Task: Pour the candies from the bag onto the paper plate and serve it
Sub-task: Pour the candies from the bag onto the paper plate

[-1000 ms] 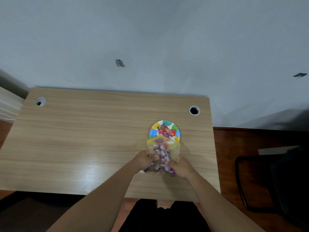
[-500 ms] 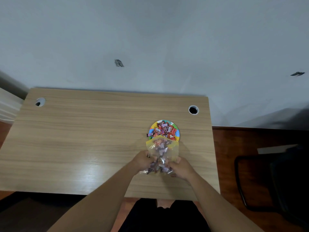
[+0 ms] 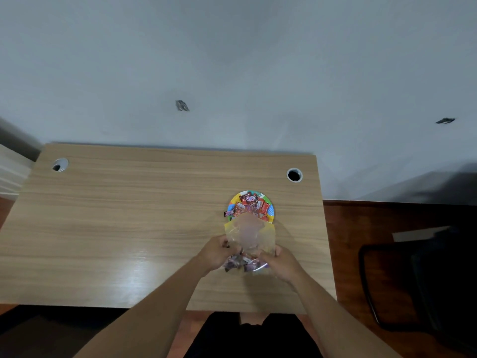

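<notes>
Both hands, left hand (image 3: 218,250) and right hand (image 3: 281,260), close on the bottom corners of the clear crinkly plastic bag (image 3: 249,237) at lower centre of the frame, its mouth over the multicoloured round paper plate (image 3: 270,210) heaped with red-wrapped candies (image 3: 251,204). A few candies remain near the fingers; lifting the bottom higher with gentle shaking should clear them, keeping the mouth inside the rim, since one wrapper already overhangs the plate's left edge on the pale wooden desk (image 3: 129,215).

Clear plastic bag (image 3: 249,235), yellowish tint, tipped with mouth over near rim of paper plate (image 3: 270,208), base raised toward viewer; upper part blurred; few purple-wrapped candies left in base (image 3: 242,262); round plate with multicoloured rim, flat on right half of wooden desk; red and purple wrapped candies (image 3: 251,204) heaped on plate; one dark piece (image 3: 228,213) overhanging left rim.
</notes>
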The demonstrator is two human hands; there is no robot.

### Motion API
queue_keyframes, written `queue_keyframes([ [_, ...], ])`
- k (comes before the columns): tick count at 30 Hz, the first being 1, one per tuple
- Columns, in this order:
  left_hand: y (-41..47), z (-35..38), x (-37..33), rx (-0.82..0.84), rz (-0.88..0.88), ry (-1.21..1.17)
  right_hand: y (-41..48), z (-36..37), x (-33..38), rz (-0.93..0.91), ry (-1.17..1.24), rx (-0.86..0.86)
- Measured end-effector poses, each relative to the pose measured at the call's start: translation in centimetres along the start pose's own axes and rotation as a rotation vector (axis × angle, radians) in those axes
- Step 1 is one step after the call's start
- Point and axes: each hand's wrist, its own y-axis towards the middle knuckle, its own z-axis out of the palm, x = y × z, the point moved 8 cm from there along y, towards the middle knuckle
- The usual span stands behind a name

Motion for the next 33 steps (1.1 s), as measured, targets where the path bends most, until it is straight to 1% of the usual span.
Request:
queue_keyframes([
  [9,-0.8,-0.3,-0.8,0.004,0.031,-0.016,-0.7,-0.3,0.7,-0.019,0.003,-0.001],
  [14,-1.5,-0.6,-1.3,-0.007,0.043,-0.062,-1.4,-0.4,1.3,-0.021,0.016,-0.002],
  [20,-2.1,-0.5,-2.0,0.024,0.057,-0.090,-1.9,-0.5,1.5,-0.030,0.065,-0.001],
  [24,-2.5,-0.9,-2.2,-0.020,0.029,-0.150,-2.3,-0.8,1.3,-0.020,0.058,-0.020],
  [28,-2.7,-2.3,-3.0,-0.092,0.131,-0.235,-2.3,-1.4,1.7,-0.029,0.061,-0.061],
  [31,-3.1,-3.1,-4.4,-0.114,0.220,-0.224,-2.4,-2.0,2.7,-0.072,0.068,-0.092],
  [33,-3.1,-3.6,-5.2,-0.116,0.233,-0.186,-2.5,-2.2,3.6,-0.100,0.092,-0.080],
])
